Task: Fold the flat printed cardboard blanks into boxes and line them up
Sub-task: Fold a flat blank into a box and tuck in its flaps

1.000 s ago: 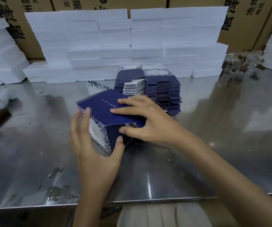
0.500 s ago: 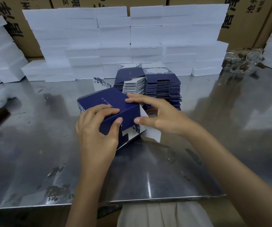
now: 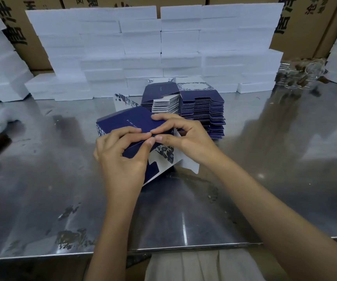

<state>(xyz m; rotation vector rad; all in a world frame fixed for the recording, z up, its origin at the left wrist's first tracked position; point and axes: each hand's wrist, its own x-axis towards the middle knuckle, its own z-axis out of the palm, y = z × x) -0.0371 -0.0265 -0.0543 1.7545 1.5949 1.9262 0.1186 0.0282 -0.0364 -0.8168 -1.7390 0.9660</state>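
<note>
- Holding a half-made box [image 3: 131,123], both hands meet near the middle of the shiny metal bench [image 3: 41,189].
- The box is dark blue on top, with a tiny line of pale writing on it.
- Its side shows a white and blue flower print, and white flaps with blue edges hang open at the near end, down to the bench.
- The left hand [image 3: 121,159] curls round the near side of the box, fingers on top and thumb on the front.
- The right hand [image 3: 185,138] pinches the right end of the box, fingers on top and thumb below.
- The thumb tips of both hands touch each other.
- Just behind the box sits a tall stack of flat blanks [image 3: 194,106], dark blue with white edges.
- One more printed piece [image 3: 123,101] stands up between the box and the stack, on the left.
- White foam blocks [image 3: 143,47] are piled like a wall at the back of the bench.
- Brown cartons [image 3: 305,23] with black writing stand behind the foam.
- Some clear glass things [image 3: 301,75] lie at the far right.
</note>
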